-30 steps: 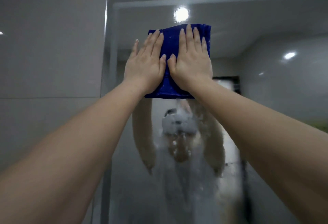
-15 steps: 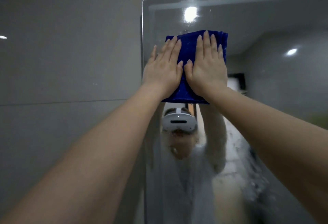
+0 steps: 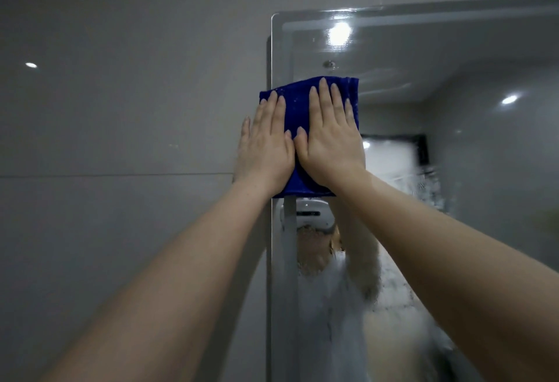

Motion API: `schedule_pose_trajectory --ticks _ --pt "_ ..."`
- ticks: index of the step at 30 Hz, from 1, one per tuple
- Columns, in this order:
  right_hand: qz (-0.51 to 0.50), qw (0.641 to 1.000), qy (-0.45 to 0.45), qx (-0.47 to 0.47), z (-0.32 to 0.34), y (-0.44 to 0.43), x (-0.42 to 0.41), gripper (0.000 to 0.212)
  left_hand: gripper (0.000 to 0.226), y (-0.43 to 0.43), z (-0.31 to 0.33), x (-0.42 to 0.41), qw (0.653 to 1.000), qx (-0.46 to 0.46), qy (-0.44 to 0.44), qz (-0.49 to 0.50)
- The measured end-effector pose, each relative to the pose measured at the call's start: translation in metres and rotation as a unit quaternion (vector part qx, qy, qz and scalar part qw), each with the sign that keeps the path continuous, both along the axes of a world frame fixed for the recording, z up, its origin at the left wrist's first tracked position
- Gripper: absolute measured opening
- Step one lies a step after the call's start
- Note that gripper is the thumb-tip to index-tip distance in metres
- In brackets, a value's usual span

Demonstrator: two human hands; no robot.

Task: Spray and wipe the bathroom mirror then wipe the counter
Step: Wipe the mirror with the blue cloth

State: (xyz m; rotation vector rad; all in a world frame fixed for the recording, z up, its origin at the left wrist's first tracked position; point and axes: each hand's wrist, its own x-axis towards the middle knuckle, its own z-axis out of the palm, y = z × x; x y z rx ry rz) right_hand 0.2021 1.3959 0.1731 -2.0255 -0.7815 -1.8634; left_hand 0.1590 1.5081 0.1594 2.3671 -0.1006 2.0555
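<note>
Two hands, left hand (image 3: 266, 151) and right hand (image 3: 329, 142), fingers (image 3: 325, 94) straight and together, have slid cloth (image 3: 299, 100) to mirror (image 3: 423, 85) left edge, so lower part and tabletop likely remain.

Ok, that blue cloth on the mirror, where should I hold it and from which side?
The cloth lies flat against the mirror, so probably come square from the front and press its middle with flat palms, as the left hand and right hand do. Its bare top edge looks easiest to pinch.
</note>
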Motion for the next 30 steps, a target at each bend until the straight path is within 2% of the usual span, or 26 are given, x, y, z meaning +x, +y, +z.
schedule_pose_trajectory --ticks 10,22,30 --pt "-0.011 1.000 -0.009 -0.016 -0.033 -0.012 0.006 0.067 0.057 -0.007 -0.039 0.010 1.000 -0.004 -0.020 0.012" --pt "0.008 0.999 0.029 0.012 -0.136 -0.027 0.007 0.067 0.061 -0.022 -0.131 0.008 0.999 0.023 0.031 0.015" --pt "-0.004 1.000 0.028 0.009 -0.140 -0.028 0.008 0.067 0.060 -0.023 -0.136 0.011 0.999 0.018 0.028 0.033"
